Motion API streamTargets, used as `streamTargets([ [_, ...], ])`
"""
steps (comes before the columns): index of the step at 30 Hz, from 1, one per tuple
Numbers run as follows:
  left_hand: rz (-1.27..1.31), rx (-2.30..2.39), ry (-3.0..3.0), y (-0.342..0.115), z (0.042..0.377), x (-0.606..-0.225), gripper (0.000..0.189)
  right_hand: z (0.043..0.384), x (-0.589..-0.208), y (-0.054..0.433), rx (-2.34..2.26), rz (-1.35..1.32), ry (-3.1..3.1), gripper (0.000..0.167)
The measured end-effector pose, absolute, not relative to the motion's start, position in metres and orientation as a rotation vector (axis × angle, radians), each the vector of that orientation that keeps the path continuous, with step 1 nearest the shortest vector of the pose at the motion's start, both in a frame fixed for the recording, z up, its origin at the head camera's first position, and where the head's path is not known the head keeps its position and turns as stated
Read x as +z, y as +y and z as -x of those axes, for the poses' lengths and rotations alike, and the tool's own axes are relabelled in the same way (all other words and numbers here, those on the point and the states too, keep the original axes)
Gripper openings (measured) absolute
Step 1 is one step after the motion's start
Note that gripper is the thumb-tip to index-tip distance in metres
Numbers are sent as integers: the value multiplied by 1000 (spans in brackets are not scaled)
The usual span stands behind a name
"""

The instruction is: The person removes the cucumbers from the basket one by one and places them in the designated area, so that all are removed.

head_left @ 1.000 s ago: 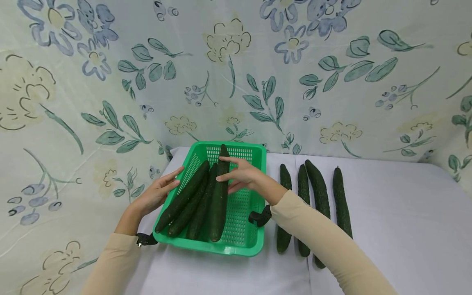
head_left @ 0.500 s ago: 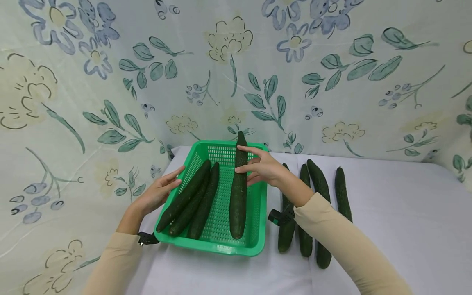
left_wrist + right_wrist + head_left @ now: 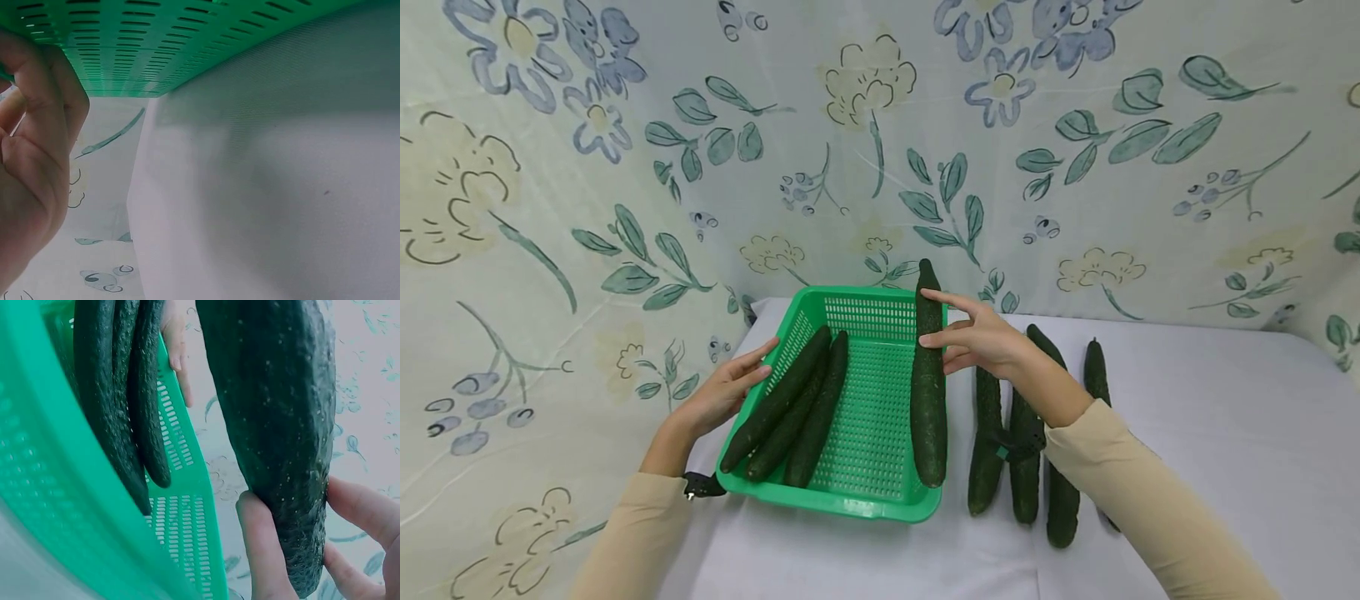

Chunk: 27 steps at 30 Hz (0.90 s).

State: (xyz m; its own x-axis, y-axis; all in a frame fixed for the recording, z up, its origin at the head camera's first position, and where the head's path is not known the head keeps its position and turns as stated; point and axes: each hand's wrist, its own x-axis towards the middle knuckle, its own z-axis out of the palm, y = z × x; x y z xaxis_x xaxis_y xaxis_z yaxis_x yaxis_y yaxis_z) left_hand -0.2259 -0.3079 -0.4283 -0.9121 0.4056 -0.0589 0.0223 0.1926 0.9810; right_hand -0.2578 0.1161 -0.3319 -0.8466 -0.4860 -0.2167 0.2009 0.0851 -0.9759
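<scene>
Right hand [image 3: 985, 337]: pinching the held cucumber [image 3: 929, 408] near its narrow top, thumb on one flank and fingertips on the other, as the right wrist view shows.
Held cucumber: in the right hand's grip, thick end hanging below the fingers, across the basket's right wall in the head view; I cannot tell whether it touches there.
Left hand [image 3: 722, 396]: well to the right hand's left, fingers bent at the rim, holding the green basket [image 3: 831, 500] by that side.
Three cucumbers: the bunch [image 3: 778, 408] lies inside the basket, between the hands, nearer the left one.
Four cucumbers: a loose row [image 3: 987, 450] on the white cloth [image 3: 1210, 400], under and beyond the right wrist.
Swing risk: gripped so far up, the heavy end could tip or twist, I judge, and slide from the fingertips.
Rim risk: carried too low, the thick end could catch the basket's right wall and drag it if the left hand's hold is light.
Row risk: a low forearm or wrist camera [image 3: 1022, 442] could knock the row and set it rolling.
</scene>
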Motion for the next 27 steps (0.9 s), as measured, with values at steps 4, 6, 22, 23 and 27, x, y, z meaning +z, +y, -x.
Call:
streamTargets([
  [4, -404, 1789, 2156, -307, 226, -427, 56, 257, -332, 133, -1818, 263, 1887, 80],
  [6, -406, 1802, 2139, -307, 225, -427, 56, 257, -333, 141, -1808, 253, 1901, 82],
  [22, -395, 1802, 2141, -306, 223, -427, 56, 257, -343, 198, -1775, 188, 2021, 88],
  [23, -399, 1814, 2119, -305, 224, -427, 56, 257, -344, 202, -1777, 182, 2026, 88],
  [27, -412, 1838, 2069, -304, 224, -428, 56, 256, -350, 217, -1788, 166, 2031, 87],
])
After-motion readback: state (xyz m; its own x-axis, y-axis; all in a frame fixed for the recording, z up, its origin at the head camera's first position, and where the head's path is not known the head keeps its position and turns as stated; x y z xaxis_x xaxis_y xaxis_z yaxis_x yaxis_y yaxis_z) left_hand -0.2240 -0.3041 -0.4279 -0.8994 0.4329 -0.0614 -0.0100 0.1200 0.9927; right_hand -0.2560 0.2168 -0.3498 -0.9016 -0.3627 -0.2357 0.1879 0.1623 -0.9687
